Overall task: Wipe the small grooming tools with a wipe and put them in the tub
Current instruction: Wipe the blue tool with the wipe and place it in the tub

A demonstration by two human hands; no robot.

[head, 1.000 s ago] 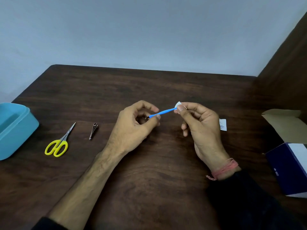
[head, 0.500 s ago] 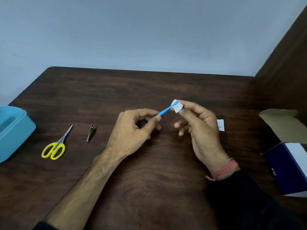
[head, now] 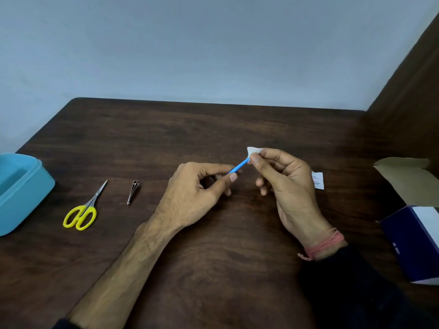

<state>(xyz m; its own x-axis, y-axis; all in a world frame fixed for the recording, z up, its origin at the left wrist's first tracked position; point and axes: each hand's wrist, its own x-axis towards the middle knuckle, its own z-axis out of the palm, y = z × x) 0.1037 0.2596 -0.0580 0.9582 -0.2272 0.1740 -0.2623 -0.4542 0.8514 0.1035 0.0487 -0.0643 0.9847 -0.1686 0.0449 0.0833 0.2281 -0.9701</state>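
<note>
While held off the table between both hands, the slim blue tool (head: 238,166) is the item under treatment: long axis running from lower left to upper right, rising toward the right hand.

Near end: pinched by the left hand (head: 194,191), thumb and forefinger curled round the shaft; what kind of tip sits inside that grip cannot be told.

Far end: wrapped in the white wipe (head: 253,151), which the right hand (head: 287,184) pinches between thumb and forefinger, the other fingers loosely curled below.

Step in hand, by judgement: wiping the blue tool; stowing it is not yet done.

Destination: blue tub (head: 21,193), at the far left edge of the table (head: 213,129), partly out of view, open side up. It lies well apart from the tool and on the left hand's side, so the left hand, already gripping the shaft, is the nearer and likelier carrier; the move would run leftward, roughly along the tool's own axis reversed, passing over the items below.

Between tool and tub, lying flat:
- nail clipper (head: 133,192), small, metal, just left of the left hand;
- yellow-handled scissors (head: 84,210), blades pointing up and right, near the tub.
Both appear unwiped, by judgement.

Right side: a torn white sachet (head: 317,180) behind the right hand; an open dark blue box (head: 413,241) with a brown flap, at the table's right edge.
</note>
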